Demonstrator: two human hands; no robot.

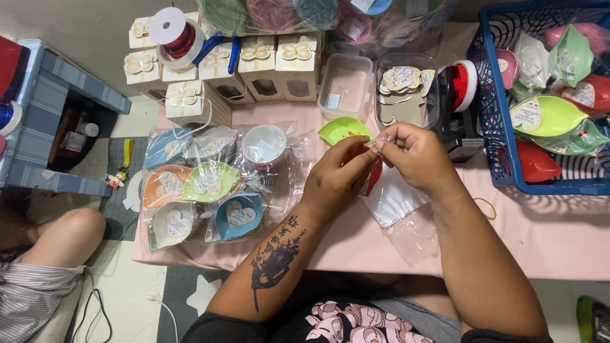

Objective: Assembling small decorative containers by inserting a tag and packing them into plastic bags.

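Note:
My left hand (pixel 335 176) and my right hand (pixel 416 157) meet over a low table with a pink cloth (pixel 559 235). Together their fingertips pinch a thin clear plastic wrap with a small yellow tie at the top. A red leaf-shaped dish (pixel 373 178) shows between the hands, mostly hidden by them. A lime green leaf-shaped dish (pixel 344 130) lies just behind the fingers. Clear plastic bags (pixel 394 202) lie under my right wrist.
Several wrapped coloured dishes (pixel 210 184) lie at the left. Small gift boxes (pixel 267 63) and a red ribbon spool (pixel 175 35) stand behind. Two clear tubs (pixel 346 86) and a tape dispenser (pixel 460 95) sit mid-table. A blue basket (pixel 502 140) holds wrapped dishes. Another person's knee (pixel 63 235) is at left.

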